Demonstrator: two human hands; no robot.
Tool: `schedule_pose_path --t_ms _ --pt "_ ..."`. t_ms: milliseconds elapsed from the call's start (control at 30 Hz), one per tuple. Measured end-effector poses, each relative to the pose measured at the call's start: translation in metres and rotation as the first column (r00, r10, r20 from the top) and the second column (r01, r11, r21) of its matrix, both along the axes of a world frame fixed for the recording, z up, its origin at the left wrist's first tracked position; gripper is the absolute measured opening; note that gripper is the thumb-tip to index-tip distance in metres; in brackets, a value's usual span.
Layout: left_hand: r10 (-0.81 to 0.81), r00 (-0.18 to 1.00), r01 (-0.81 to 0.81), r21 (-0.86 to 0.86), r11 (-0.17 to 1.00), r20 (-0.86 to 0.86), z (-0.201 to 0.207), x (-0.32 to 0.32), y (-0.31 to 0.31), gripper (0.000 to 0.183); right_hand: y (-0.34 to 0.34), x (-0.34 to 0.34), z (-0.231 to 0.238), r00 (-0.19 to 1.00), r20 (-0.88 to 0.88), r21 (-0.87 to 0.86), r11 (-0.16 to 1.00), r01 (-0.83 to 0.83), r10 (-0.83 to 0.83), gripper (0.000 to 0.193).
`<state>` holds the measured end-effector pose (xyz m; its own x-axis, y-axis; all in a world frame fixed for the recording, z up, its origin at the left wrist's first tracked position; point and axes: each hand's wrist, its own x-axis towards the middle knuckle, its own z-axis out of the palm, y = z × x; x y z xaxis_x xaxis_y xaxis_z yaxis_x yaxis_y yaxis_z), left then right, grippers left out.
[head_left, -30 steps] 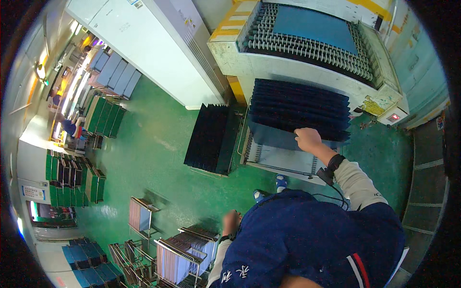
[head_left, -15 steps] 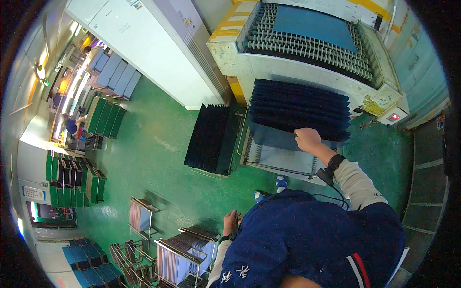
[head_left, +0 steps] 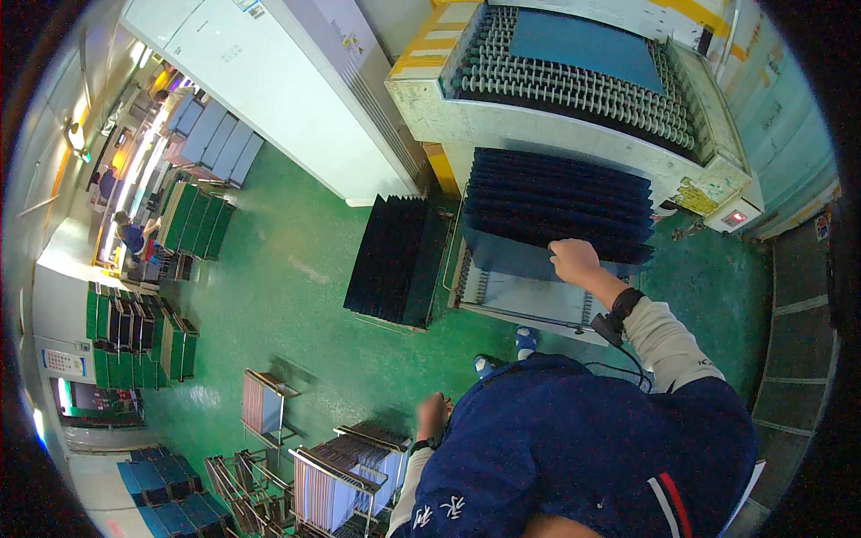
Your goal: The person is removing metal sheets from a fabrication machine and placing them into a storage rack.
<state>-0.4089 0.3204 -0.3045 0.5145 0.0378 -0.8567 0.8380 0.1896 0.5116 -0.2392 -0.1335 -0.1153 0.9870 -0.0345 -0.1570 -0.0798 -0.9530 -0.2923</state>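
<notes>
My right hand is closed, its fingertips pinching the top edge of the nearest dark blue panel. That panel stands upright in a wire rack, at the front of a row of similar dark panels. Bare rack floor shows on the near side of the row. My left hand hangs low beside my body, away from the rack; motion smears its fingers, so its grip is unclear.
Behind the rack stands a roller conveyor carrying a flat blue panel. A second rack of dark panels sits to the left, near a tall white cabinet. Racks with pale boards stand at lower left. People work at a far-left bench.
My left hand has shifted slightly and is now blurred. My right hand keeps its place on the panel's edge.
</notes>
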Motion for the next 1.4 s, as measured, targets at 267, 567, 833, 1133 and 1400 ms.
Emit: schedule_pose_path --t_ms 267,567,833,1133,1400 --pt "0.033 0.999 -0.033 0.002 0.999 -0.001 0.001 -0.001 -0.002 0.035 -0.001 0.000 -0.004 1.000 0.018 0.007 1.000 -0.008 0.008 0.016" --pt "0.004 1.000 -0.004 0.015 1.000 0.006 0.000 -0.002 0.000 0.033 0.000 -0.001 -0.002 0.999 0.037 0.004 1.000 -0.013 0.012 0.013" --pt "0.036 0.999 -0.036 -0.001 0.999 -0.022 -0.008 0.000 0.003 0.032 -0.001 0.001 -0.004 1.000 0.018 0.006 1.000 -0.003 0.002 0.014" --pt "0.029 1.000 -0.029 0.005 1.000 -0.010 -0.006 0.000 0.001 0.032 -0.002 0.001 -0.002 0.999 0.044 0.000 1.000 -0.021 0.021 0.015" --pt "0.036 0.999 -0.036 -0.012 0.999 -0.012 -0.006 0.001 0.001 0.033 -0.001 0.001 0.001 0.999 0.038 0.008 1.000 -0.022 0.022 0.014"
